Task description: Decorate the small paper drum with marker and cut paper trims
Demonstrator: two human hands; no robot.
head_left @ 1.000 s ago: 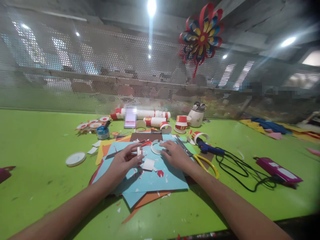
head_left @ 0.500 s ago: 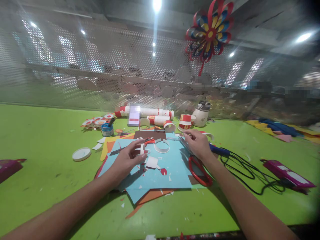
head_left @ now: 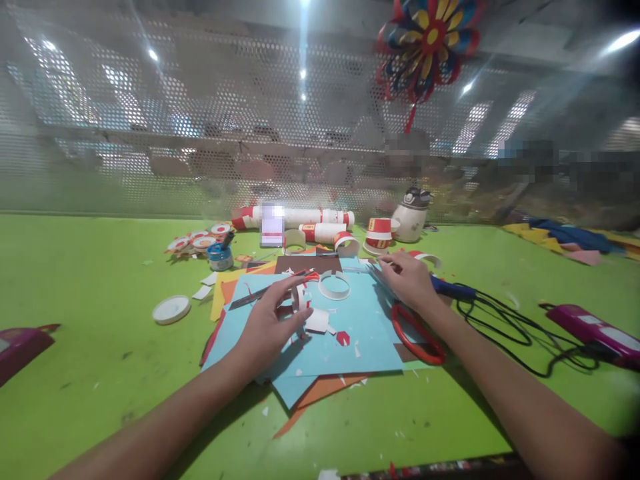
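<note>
My left hand [head_left: 273, 320] curls its thumb and fingers around a small white-and-red paper cup piece [head_left: 299, 297] above the light blue paper [head_left: 370, 347]. My right hand [head_left: 407, 277] hovers at the right of the sheet, fingertips pinched together; what they hold, if anything, is too small to make out. Under that hand lie large scissors with a red handle [head_left: 417, 340]. A blue-handled tool [head_left: 453, 288] on a black cord is just beyond its wrist. Between the hands sit a white paper ring [head_left: 335, 285], a white paper scrap [head_left: 317, 321] and a red scrap [head_left: 343, 338].
Behind are stacked paper cups [head_left: 323, 233], red-and-white cups [head_left: 379, 233], a phone [head_left: 273, 223] and a white bottle [head_left: 411, 217]. To the left stand a blue glue pot [head_left: 220, 256] and a white lid [head_left: 171, 310]. A purple power strip [head_left: 593, 333] lies right.
The view has shifted slightly, so things appear moved. My left hand has turned the cup piece, showing more of it. The right hand keeps its pinch near the scissors.
</note>
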